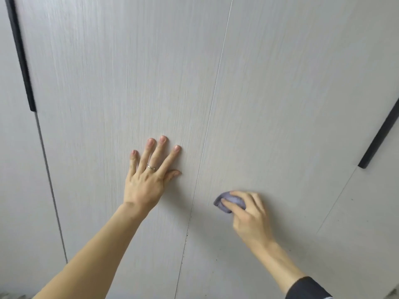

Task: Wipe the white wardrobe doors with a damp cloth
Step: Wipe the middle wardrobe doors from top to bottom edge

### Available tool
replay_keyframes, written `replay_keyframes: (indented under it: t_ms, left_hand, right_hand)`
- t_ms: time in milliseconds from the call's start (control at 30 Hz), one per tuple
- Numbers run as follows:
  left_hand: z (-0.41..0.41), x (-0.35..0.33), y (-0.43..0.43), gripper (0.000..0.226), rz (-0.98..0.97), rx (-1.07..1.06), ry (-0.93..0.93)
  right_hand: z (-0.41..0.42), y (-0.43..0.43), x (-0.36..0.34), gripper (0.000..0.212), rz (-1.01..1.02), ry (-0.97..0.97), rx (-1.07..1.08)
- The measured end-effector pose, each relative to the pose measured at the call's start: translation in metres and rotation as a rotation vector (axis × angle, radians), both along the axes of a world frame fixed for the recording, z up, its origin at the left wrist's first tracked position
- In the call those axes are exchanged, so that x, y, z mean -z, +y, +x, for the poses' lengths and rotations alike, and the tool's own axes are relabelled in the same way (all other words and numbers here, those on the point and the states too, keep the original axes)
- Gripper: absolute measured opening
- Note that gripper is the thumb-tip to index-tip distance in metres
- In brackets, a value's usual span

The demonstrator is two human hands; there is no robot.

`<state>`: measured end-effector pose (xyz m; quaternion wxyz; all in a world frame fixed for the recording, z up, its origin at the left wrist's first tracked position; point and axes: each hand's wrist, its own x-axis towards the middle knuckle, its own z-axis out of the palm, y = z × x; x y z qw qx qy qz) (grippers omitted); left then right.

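Note:
Two white wardrobe doors with a faint wood grain fill the view, meeting at a thin vertical seam. My left hand (149, 178) lies flat on the left door (121, 83) with fingers spread and a ring on one finger, just left of the seam. My right hand (248, 214) is closed around a bunched purple-grey cloth (230, 201) and presses it against the right door (291, 93), a little right of the seam and lower than the left hand.
A black vertical handle strip (21, 55) runs along the left door's left edge. Another black handle strip (380, 137) sits at the right door's right edge. Further door panels continue beyond both handles.

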<state>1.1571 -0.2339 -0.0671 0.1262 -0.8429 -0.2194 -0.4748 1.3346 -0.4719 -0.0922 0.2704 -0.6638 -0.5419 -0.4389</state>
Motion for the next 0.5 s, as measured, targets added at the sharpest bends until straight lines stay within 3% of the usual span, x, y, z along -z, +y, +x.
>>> replay_keyframes:
  t_ms: [100,200,267,400,500]
  left_hand:
    - [0.002,0.002,-0.008,0.061,-0.046,-0.015,-0.026]
    - [0.010,0.014,-0.024,0.059,-0.064,0.004,-0.031]
    - [0.015,0.027,-0.033,0.060,-0.020,0.012,-0.006]
    - [0.026,0.052,-0.054,0.057,-0.022,0.021,0.017]
    - [0.032,0.050,-0.062,0.059,-0.001,0.031,0.037]
  right_hand:
    - [0.020,-0.017,-0.068,0.035,0.274,0.123,0.083]
    - [0.032,-0.024,-0.086,0.032,0.385,0.158,0.074]
    - [0.030,-0.018,-0.048,0.033,0.321,0.115,0.058]
    - [0.025,-0.025,0.054,0.028,-0.017,-0.020,-0.011]
    - [0.035,-0.044,0.066,0.045,-0.048,0.130,0.029]
